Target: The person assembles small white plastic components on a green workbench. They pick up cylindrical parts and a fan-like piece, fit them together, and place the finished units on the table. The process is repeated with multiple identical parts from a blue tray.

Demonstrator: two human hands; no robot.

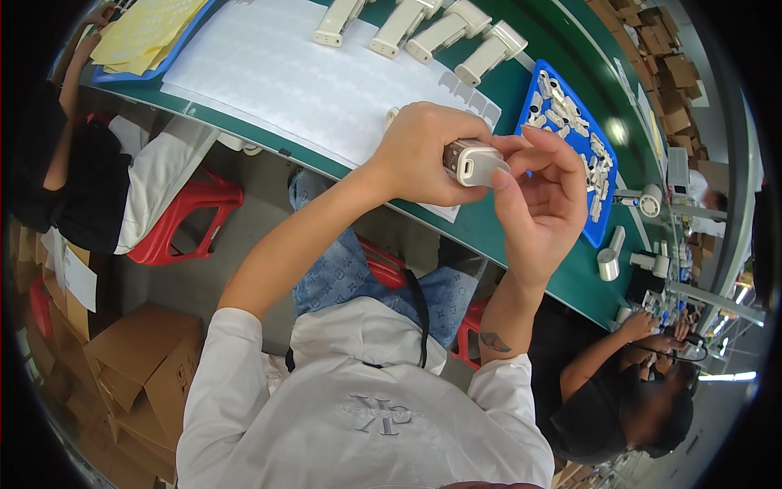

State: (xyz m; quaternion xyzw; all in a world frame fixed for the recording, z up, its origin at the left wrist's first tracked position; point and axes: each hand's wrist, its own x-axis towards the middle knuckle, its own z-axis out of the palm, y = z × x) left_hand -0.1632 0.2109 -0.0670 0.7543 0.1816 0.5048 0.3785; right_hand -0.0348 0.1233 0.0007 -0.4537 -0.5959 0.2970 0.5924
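My left hand (419, 155) is wrapped round a white handheld device (466, 169) with a brownish side, held above the front edge of the table. The device's end, with a small oval slot in it, points towards me. Between the thumb and fingertips of my right hand (547, 191) is a thin, pale grey piece (489, 168) with a rounded edge, right against the device's end. I cannot make out whether it is a sticker or a cover. Most of the device's body is hidden in my left palm.
Several white handle-shaped housings (399, 28) lie at the far side on a white sheet (277, 73) over the green table. A blue tray (599, 224) of small white parts stands to the right, near a white hairdryer-like device (609, 257). People sit at both sides.
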